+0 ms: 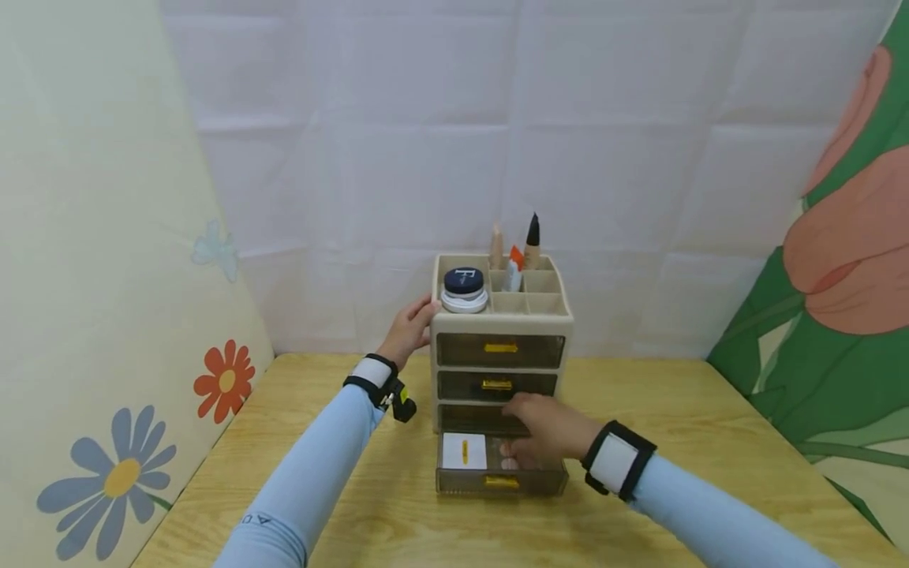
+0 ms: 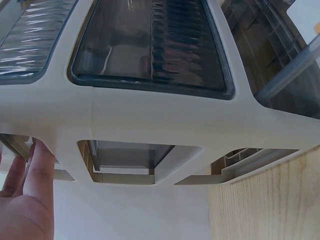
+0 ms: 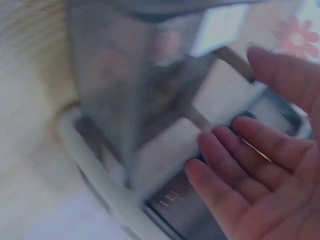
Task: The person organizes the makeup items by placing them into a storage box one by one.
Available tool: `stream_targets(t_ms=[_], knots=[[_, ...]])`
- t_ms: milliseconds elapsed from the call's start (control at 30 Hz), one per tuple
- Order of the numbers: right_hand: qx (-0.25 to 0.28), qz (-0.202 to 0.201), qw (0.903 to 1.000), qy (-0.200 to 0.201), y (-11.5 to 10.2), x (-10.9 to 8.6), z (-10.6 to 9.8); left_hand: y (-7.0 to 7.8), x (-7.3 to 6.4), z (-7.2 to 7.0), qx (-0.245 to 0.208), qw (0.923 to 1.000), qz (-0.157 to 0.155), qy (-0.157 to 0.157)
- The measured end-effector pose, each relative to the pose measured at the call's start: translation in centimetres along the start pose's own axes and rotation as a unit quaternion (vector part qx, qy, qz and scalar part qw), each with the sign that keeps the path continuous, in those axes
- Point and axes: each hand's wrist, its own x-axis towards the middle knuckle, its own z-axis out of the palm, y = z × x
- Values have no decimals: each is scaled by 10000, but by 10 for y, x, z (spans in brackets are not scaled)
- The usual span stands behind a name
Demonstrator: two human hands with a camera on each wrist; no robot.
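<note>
A beige drawer organizer point(image 1: 499, 325) with smoky see-through drawers stands on the table. Its bottom drawer point(image 1: 465, 481) is pulled out and holds a white square item point(image 1: 454, 451) with an orange mark, plus small pale pinkish pieces point(image 1: 508, 463). My left hand point(image 1: 409, 331) touches the organizer's upper left side, and in the left wrist view its fingers point(image 2: 40, 172) reach a side cutout. My right hand point(image 1: 545, 430) is over the right part of the open drawer, partly covering its contents. The blurred right wrist view shows its fingers point(image 3: 240, 170) loosely extended, with nothing held.
On top of the organizer sit a dark-lidded round jar point(image 1: 464, 280) on a white round case point(image 1: 465, 302), a white tube with an orange cap point(image 1: 513, 272), a black-tipped pen-like item point(image 1: 533, 241) and a beige stick point(image 1: 496, 246). Behind the wooden table point(image 1: 639, 402) hangs white cloth point(image 1: 611, 197).
</note>
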Motion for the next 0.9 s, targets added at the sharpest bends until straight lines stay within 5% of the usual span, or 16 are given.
stream_targets(t_ms=[167,367,500,900], knots=[[-527,-590,9896,1204,-22,-22,-12,-1,1,1,-66,10000,-5,21],[-1551,-1859,9279,2835,-40,-45,13,-1,1,1,-109,9999,-38,12],[-2123,-2119,9067,2965,-49,-54,35,-2,0,0,-34,10000,-21,-13],[-2755,-2179,8824,3131,-49,-51,73,-1,-3,2,-161,9998,34,61]])
